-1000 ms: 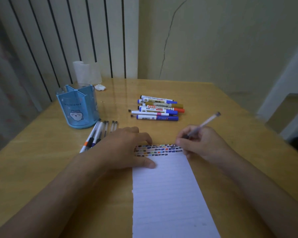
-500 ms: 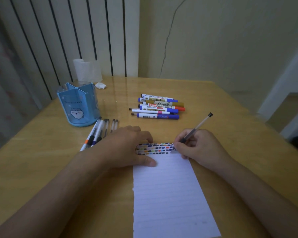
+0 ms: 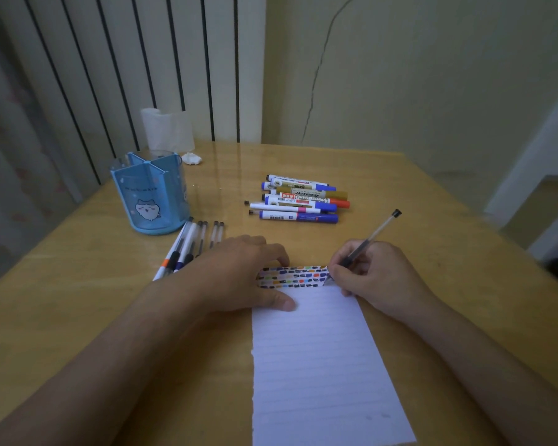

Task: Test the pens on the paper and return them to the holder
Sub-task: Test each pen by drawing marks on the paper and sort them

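Note:
A lined white paper [image 3: 316, 365] lies on the wooden table, its top strip filled with small coloured test marks. My left hand [image 3: 239, 278] rests flat on the paper's upper left corner, thumb on the sheet. My right hand [image 3: 371, 275] grips a clear black-ink pen [image 3: 372, 236] with its tip at the right end of the marked strip. The blue pen holder [image 3: 150, 193] with a cat face stands at the back left. Several thin pens [image 3: 190, 244] lie beside it, partly hidden by my left hand. Several markers [image 3: 300, 201] lie in a pile behind the paper.
A roll of white tissue [image 3: 166, 128] and a crumpled scrap [image 3: 191, 158] sit near the table's back edge by the radiator. The table's right edge [image 3: 484, 226] runs diagonally, with a dark object beyond it.
The pen in my right hand has tilted more upright and its tip has shifted slightly along the marked strip. My left hand has stayed on the paper.

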Available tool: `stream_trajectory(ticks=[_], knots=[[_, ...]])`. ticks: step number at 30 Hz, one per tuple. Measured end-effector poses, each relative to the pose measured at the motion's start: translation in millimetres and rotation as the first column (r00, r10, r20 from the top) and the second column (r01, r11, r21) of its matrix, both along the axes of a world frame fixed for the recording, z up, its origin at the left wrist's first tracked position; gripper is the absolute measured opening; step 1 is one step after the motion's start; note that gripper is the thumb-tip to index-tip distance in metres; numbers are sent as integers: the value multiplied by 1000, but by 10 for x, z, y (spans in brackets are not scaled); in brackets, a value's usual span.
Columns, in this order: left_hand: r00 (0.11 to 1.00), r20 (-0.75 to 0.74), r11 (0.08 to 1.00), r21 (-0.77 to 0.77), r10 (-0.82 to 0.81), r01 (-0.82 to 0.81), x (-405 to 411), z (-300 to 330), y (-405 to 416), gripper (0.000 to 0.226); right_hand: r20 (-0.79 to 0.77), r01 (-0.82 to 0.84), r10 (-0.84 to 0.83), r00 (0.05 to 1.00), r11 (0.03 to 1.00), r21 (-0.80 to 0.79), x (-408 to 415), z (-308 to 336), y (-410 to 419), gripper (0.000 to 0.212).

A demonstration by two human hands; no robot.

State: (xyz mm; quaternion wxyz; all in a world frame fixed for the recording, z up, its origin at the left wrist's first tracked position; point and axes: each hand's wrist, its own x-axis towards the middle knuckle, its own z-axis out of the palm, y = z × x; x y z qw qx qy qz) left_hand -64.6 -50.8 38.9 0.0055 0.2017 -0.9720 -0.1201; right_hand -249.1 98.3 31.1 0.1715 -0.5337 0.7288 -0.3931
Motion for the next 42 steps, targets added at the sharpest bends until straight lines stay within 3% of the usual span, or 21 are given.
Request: stream_trajectory(ticks=[42], knots=[[1000, 10, 1000, -15, 3, -3, 16, -41, -44, 68, 14, -31, 31, 999, 999, -15, 12, -1, 5, 16]])
